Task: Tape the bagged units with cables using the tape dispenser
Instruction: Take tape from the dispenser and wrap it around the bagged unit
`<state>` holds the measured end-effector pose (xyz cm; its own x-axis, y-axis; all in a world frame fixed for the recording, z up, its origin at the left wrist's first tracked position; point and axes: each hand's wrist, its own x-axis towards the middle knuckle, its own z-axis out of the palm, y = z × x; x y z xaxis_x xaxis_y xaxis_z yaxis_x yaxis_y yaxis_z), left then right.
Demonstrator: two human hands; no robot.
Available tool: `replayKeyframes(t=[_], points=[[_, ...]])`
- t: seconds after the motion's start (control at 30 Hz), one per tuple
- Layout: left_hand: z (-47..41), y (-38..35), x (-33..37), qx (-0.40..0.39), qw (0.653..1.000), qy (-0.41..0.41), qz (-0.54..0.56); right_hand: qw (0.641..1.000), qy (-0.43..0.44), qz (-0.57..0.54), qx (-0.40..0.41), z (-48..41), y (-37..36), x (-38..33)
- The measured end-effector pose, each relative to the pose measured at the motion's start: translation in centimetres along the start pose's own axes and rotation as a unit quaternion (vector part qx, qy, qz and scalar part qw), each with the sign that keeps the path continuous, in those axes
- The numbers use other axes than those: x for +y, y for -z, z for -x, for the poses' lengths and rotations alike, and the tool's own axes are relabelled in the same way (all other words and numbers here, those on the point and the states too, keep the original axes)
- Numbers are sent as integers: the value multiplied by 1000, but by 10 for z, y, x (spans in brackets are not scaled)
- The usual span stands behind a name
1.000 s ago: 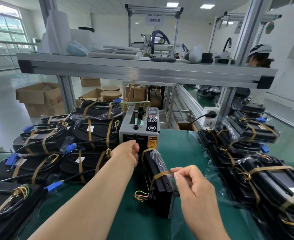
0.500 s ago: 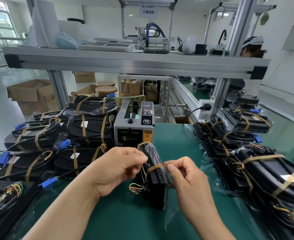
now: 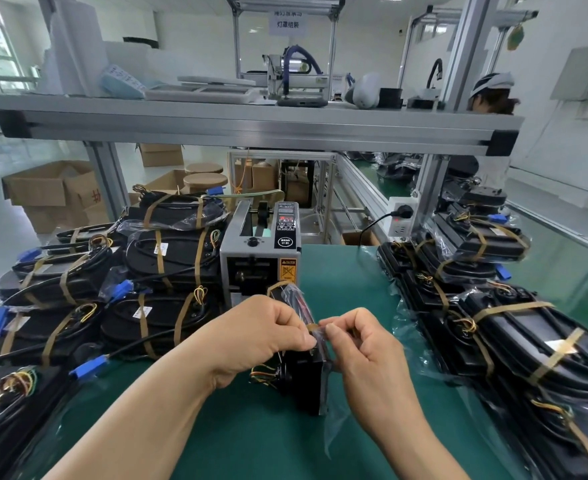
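On the left sits a pile (image 3: 168, 258) of black boxes, each in a bag with brown bands round it. Next comes the left hand (image 3: 261, 337). Its fingers (image 3: 299, 332) are curled in tight and pinch one end of a small strip of tape (image 3: 312, 327) at the top of the unit (image 3: 303, 379). Behind the hands, the grey dispenser (image 3: 259, 251) stands on the green worktop (image 3: 251, 438). The unit stands on its thin edge just in front of the dispenser, between the two hands, with its bag loose around it. Coloured wires (image 3: 263, 372) poke out on its left side. The right hand (image 3: 365, 344) pinches the other end of the strip, fingers close together. A heap (image 3: 493, 327) of taped boxes lies on the far right.

The unit looks hard and a bit heavy, so it may tip over on its edge. The bag looks thin and slippery. The tape is sticky and floppy and could fold on itself. I think it is best to hold the unit by its hard sides, not by the soft wires, and to pull the strip flat.
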<state>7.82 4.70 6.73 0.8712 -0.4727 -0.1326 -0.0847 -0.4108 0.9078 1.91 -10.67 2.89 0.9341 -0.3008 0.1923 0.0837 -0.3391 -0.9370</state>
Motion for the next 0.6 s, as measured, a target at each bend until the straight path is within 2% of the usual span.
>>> replayKeyframes(t=[0.6], points=[[-1,-7,-7,48,996,-29,-74,1000,0,-10,1,2,-2,0]])
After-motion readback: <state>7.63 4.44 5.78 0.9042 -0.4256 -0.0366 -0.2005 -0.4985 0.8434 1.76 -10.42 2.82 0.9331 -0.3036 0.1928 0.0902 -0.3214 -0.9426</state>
